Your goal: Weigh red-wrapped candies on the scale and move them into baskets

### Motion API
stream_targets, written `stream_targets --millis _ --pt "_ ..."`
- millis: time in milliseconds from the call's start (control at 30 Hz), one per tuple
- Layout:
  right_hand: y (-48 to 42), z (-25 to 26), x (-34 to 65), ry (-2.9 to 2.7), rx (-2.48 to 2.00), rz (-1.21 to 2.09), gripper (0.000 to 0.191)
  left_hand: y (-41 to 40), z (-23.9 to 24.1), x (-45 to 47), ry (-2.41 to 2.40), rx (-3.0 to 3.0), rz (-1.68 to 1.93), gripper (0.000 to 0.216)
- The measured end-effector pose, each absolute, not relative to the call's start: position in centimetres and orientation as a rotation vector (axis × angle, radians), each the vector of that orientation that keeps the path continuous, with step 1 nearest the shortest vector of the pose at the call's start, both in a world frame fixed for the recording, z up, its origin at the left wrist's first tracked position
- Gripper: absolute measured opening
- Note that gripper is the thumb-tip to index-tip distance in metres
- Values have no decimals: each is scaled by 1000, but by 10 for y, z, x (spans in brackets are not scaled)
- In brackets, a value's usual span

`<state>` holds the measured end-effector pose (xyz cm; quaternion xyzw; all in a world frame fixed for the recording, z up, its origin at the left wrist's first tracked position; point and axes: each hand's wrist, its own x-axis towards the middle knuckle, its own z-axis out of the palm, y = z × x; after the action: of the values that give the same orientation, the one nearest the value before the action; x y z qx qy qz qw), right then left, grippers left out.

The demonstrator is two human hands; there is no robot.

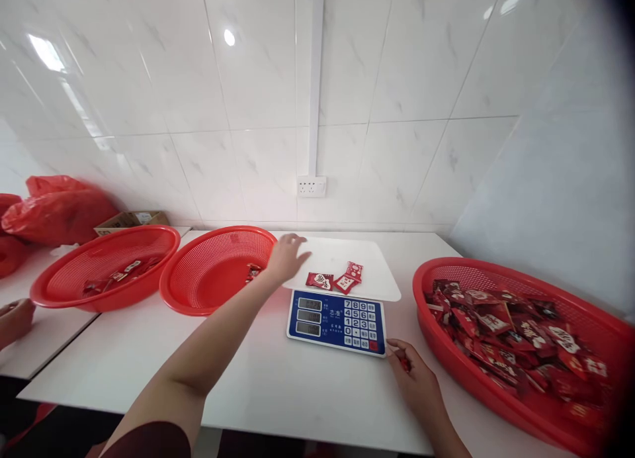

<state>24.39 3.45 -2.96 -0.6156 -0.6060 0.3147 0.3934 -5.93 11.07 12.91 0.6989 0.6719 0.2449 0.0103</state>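
Note:
My left hand (288, 258) reaches over the left edge of the scale's white pan (357, 249), fingers apart, with nothing visible in them. Several red wrapped sweets (320, 281) lie near the pan's front edge. Below the pan is the scale's blue keypad and display panel (330, 320). Beside the panel's lower right corner, my right hand (413, 376) is curled closed around a small red packet (405, 363), mostly hidden by the fingers. To its right, a big red basket (430, 325) holds a heap of red wrapped sweets (516, 335).
Left of the scale stands a red basket (184, 300) with a few packets. Further left are another red basket (47, 292), a cardboard box (114, 224) and a red plastic bag (74, 203). Another person's hand (17, 319) rests at the far left. A socket (311, 186) is on the tiled wall.

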Motion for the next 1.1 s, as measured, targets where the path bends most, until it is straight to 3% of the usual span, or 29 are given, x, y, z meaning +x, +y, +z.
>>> stream_targets --millis 133,233,567,900,1100 --pt "34 -31 244 -1534 -1557 796 47 113 105 -6 1755 2304 511 65" --pt "33 -31 243 -1531 -1539 779 45 122 98 25 1596 2299 353 73" --pt "34 -35 243 -1526 -1536 805 43 146 101 33 1557 2401 287 47" --pt "32 -22 241 -1547 -1555 851 46 129 109 -27 1597 2434 159 67" --pt "32 -22 241 -1533 -1535 827 44 132 101 -23 1620 2530 245 49"
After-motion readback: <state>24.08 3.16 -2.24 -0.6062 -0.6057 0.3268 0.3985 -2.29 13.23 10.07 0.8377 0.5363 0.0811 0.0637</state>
